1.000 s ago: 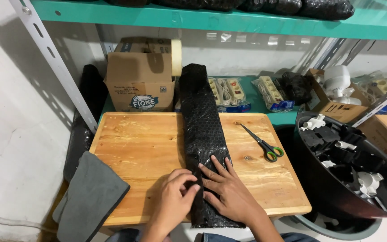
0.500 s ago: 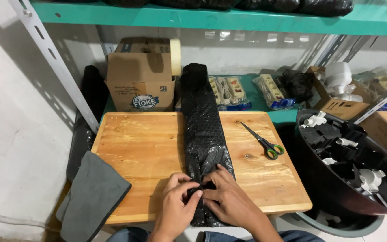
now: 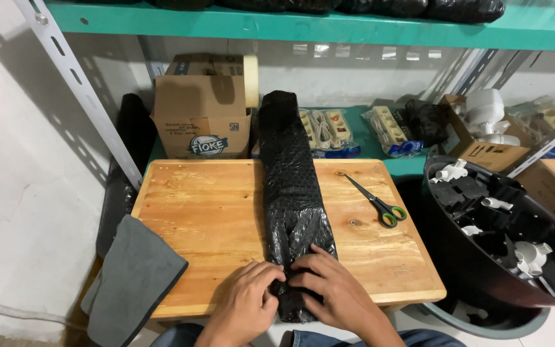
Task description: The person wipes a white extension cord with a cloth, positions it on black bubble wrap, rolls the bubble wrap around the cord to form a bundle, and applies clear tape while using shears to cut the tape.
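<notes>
Head view, items listed against the wooden board [image 3: 213, 218], left to right.

Grey cloth [image 3: 133, 279]: draped over the board's left near corner.
Cardboard box [image 3: 203, 115]: behind the board, on the green shelf, open-topped.
Left hand [image 3: 245, 308]: at the board's near edge, fingers curled and pressed onto the near end of the black wrap [image 3: 290, 186].
Black wrap: long bubble-textured strip lying lengthwise down the board's middle, far end running past the board onto the shelf, near end bunched under both hands.
Right hand [image 3: 335, 292]: just right of the left, fingers spread flat over the wrap, fingertips pinching its folds.
Scissors [image 3: 377, 202]: on the board's right part, green-ringed handles, blades shut, apart from the wrap.
Black tub [image 3: 476, 270]: right of the board, holding black and white parts.
</notes>
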